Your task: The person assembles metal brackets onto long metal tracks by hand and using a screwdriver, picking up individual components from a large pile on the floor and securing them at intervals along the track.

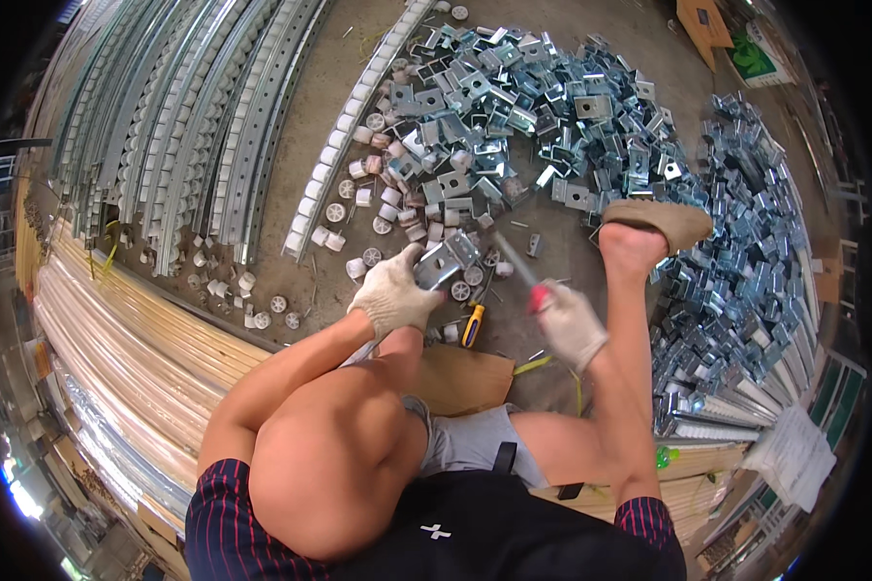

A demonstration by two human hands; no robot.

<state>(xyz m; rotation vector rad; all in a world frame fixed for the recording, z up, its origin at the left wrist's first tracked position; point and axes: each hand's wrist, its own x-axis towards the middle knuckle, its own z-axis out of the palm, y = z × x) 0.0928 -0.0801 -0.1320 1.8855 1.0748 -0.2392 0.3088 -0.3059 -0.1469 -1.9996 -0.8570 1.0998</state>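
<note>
My left hand (394,293), in a pale work glove, grips a shiny folded metal bracket (438,267) with a hole in its face. The gloved right hand (569,327) is closed round the red grip of a hammer (515,257). Its grey shaft is blurred, and the small head lies close to the bracket's upper right; whether they touch I cannot tell. A screwdriver with a yellow handle (473,326) rests on the floor just below the bracket. White spoked rollers (460,290) lie around the left hand and the bracket.
A big heap of metal brackets (591,107) spreads ahead, and another pile (717,290) runs down the right. Metal rails with white rollers (252,126) lie at the upper left. Long wrapped strips (116,329) line the left side. My sandalled foot (649,228) borders the heap.
</note>
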